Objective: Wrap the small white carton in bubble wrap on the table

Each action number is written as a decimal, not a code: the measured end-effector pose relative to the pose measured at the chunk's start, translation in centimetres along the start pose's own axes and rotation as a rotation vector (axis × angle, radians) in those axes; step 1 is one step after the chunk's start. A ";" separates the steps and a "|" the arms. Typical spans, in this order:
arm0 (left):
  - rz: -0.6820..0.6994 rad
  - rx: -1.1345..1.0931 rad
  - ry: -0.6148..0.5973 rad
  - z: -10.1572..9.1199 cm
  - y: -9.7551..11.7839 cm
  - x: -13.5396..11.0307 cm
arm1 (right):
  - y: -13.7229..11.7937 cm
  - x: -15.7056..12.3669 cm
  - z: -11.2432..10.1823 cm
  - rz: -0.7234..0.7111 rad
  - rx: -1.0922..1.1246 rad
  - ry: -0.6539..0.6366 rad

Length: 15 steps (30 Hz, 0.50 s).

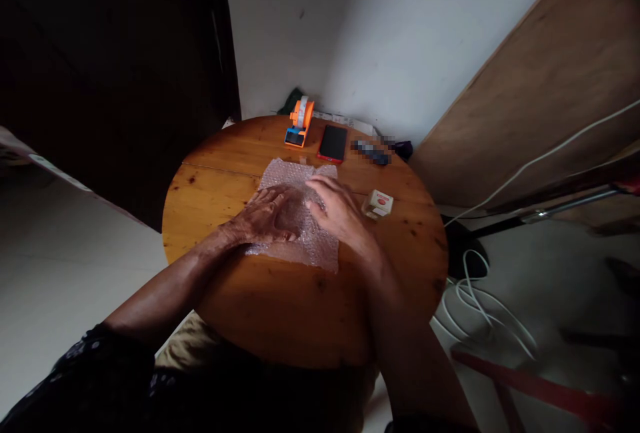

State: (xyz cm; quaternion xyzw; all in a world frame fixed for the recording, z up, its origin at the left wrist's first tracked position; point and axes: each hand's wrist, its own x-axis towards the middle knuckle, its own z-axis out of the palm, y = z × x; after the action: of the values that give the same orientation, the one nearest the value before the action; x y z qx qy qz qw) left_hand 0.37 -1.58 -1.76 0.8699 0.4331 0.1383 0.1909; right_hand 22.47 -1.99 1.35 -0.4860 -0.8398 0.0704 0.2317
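A sheet of clear bubble wrap (320,246) lies in the middle of a round wooden table (280,313). My left hand (263,218) rests flat on the sheet with its fingers stretched toward the middle. My right hand (337,210) lies on the sheet's right part, fingers curled down and pressing on the wrap. Whether anything lies under the wrap between the hands is hidden. A small white box with a red mark (378,204) stands just right of my right hand.
At the table's far edge stand an orange tape dispenser (299,124), a dark phone in a red case (333,143) and a dark blurred object (373,151). White cables (475,300) coil on the floor at right. A wooden board (540,86) leans against the wall.
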 end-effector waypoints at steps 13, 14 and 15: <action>0.002 0.163 0.089 0.0 -0.2 -0.3 | 1.1 -0.2 2.4 0.044 -0.116 -0.131; -0.002 0.171 0.079 0.0 -0.3 -0.3 | 1.0 -0.3 2.3 0.045 -0.134 -0.131; -0.009 0.173 0.068 0.1 -0.4 -0.2 | 0.9 -0.4 2.3 0.055 -0.154 -0.131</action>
State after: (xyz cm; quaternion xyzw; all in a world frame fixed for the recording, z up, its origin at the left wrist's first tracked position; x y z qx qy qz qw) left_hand 0.02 -1.56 -2.01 0.8760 0.4537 0.1291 0.1008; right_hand 22.30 -1.59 -1.10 -0.5197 -0.8423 0.0437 0.1360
